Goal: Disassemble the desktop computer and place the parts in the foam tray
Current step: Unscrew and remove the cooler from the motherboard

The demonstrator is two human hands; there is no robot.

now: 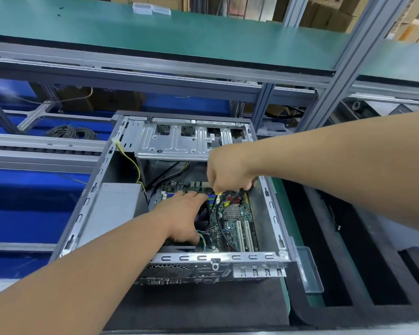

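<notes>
An open grey desktop case [87,201] lies flat in front of me, its green motherboard [237,221] exposed. My left hand [184,216] rests on the black CPU fan [203,217], fingers wrapped over it. My right hand [228,172] is closed around a screwdriver [214,199] with a yellow band, its tip pointing down beside the fan. A silver power supply [116,209] fills the case's left side. The metal drive cage [179,139] sits at the far end. The black foam tray [348,274] lies to the right.
Black and yellow cables [220,221] run across the board near my right hand. A clear plastic bin [310,272] stands between case and tray. A green shelf [155,35] on grey aluminium posts hangs overhead. Blue surfaces and coiled wire [70,131] lie to the left.
</notes>
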